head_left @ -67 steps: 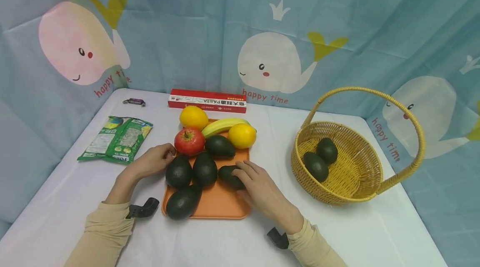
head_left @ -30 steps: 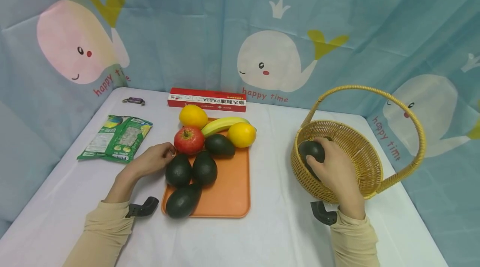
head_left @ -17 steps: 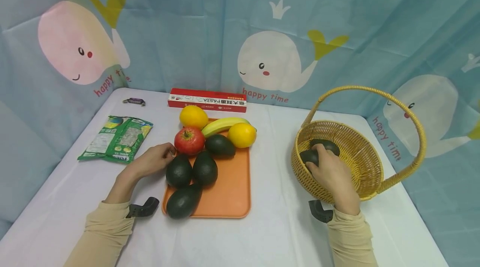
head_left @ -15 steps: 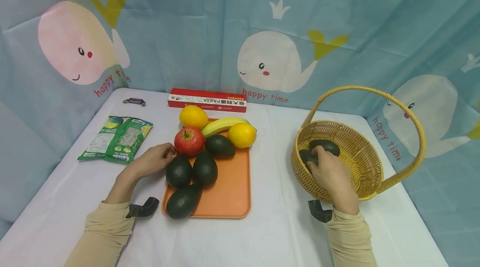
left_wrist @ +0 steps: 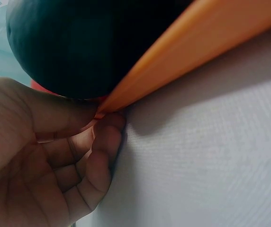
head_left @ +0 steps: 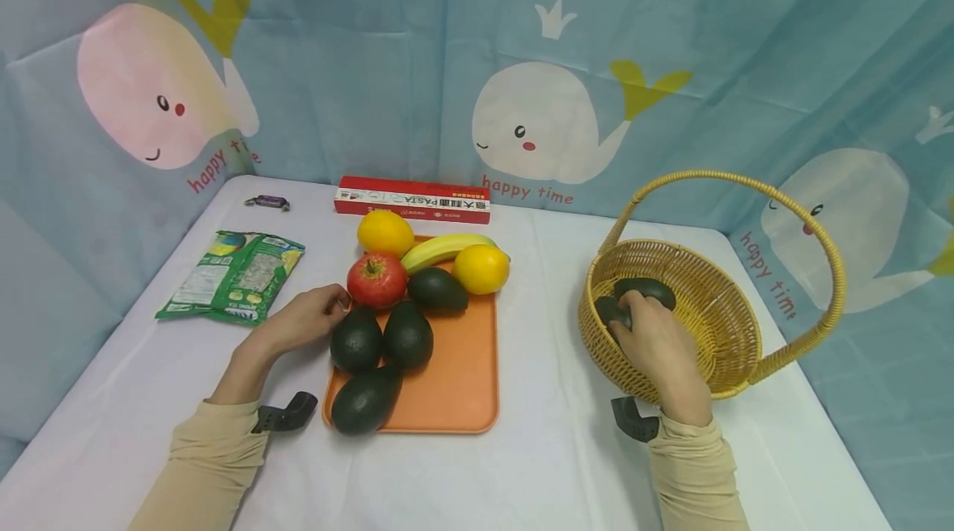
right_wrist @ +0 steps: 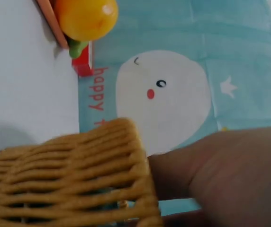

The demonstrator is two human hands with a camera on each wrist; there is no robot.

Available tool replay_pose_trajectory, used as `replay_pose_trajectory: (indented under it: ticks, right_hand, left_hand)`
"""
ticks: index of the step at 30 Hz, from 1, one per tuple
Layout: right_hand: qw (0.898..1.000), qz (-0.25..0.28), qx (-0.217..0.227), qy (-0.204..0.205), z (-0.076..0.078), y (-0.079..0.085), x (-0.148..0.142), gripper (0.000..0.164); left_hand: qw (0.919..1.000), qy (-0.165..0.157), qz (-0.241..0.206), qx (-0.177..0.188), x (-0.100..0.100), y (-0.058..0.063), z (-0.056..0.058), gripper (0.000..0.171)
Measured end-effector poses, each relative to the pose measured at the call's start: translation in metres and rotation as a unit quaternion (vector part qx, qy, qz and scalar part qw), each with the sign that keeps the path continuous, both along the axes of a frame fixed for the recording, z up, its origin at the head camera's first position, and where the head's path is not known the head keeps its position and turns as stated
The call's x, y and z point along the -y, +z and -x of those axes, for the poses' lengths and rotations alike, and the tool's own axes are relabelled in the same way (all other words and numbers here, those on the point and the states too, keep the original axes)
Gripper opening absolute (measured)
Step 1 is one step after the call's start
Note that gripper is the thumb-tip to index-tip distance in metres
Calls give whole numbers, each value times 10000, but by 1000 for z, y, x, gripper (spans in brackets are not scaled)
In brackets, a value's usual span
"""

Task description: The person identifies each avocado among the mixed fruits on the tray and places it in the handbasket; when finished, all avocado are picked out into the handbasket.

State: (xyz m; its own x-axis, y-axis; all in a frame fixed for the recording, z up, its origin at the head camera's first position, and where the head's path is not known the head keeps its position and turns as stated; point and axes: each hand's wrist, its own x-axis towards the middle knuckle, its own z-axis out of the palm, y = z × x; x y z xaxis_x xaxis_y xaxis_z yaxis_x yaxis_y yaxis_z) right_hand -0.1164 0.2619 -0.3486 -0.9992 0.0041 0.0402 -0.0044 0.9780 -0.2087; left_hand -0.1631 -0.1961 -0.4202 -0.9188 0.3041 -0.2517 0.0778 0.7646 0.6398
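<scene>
My left hand (head_left: pixel 309 320) pinches the left edge of the orange tray (head_left: pixel 455 398); in the left wrist view the thumb lies on top of its rim (left_wrist: pixel 159 61) and the fingers curl beneath. Inside the wicker basket (head_left: pixel 734 307), my right hand (head_left: pixel 663 349) grips a dark green avocado (head_left: pixel 611 311), low near the left wall. Another avocado (head_left: pixel 647 292) lies just behind it in the basket. Several avocados (head_left: pixel 407 338) rest on the tray beside a round red fruit (head_left: pixel 377 280). The basket wall hides the right fingertips in the right wrist view.
A banana (head_left: pixel 443 248) and two yellow fruits (head_left: pixel 480 269) occupy the tray's far end. Behind it stands a red pasta box (head_left: pixel 412 204). A green snack bag (head_left: pixel 234 277) and a purple wrapped candy (head_left: pixel 267 202) lie left. The basket's tall handle (head_left: pixel 831 266) arches overhead.
My right hand has carried an avocado from the tray rightward into the basket and lowered it there; over the last half second it barely moves. The left hand stays at the tray edge.
</scene>
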Motion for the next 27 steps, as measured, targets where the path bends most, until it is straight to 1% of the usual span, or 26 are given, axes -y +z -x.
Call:
replay_pose_trajectory:
  ticks: [2,4,6,7,8,10,12,14,16,18,20,23,27]
  right_hand:
    - [9988,147,-467,92,-1,0,5,33]
    - [9928,392,-1089,305,-3,-1,16,30]
    - [9806,583,-1718,737,-6,-3,30,26]
    - [9735,644,-1948,1011,-8,-4,39,24]
    - [9658,672,-2133,1313,-9,-5,49,24]
    - [9503,718,-2320,1948,-14,-10,70,24]
    - [9340,658,-2352,2607,-18,-17,91,27]
    - [9178,558,-2271,3208,-23,-23,110,31]
    - [9023,416,-2113,3734,-27,-29,129,36]
    - [8882,144,-1940,4162,-31,-32,145,41]
    - [8762,-198,-1759,4482,-36,-34,159,47]
    - [8579,-719,-1577,4837,-42,-36,178,54]
    - [8377,-1118,-1390,5161,-48,-40,197,58]
  left_hand:
    - [10000,-4,-1,-6,0,0,0,24]
    - [10000,-16,0,-21,0,0,0,23]
    - [10000,-21,-6,-31,0,1,0,23]
    - [10000,-20,-9,-34,0,1,0,23]
    - [10000,-22,-12,-34,0,1,0,23]
    - [10000,-17,-10,-45,0,1,0,23]
    - [10000,-16,-18,-49,1,0,1,23]
    - [10000,-29,-19,-65,1,0,1,23]
    - [10000,-42,-27,-87,1,0,2,23]
    - [9999,-36,-22,-99,1,0,3,23]
    - [9999,-29,-13,-118,1,1,3,23]
    - [9999,-45,-1,-117,1,1,1,23]
    - [9998,-96,-15,-171,0,3,-2,23]
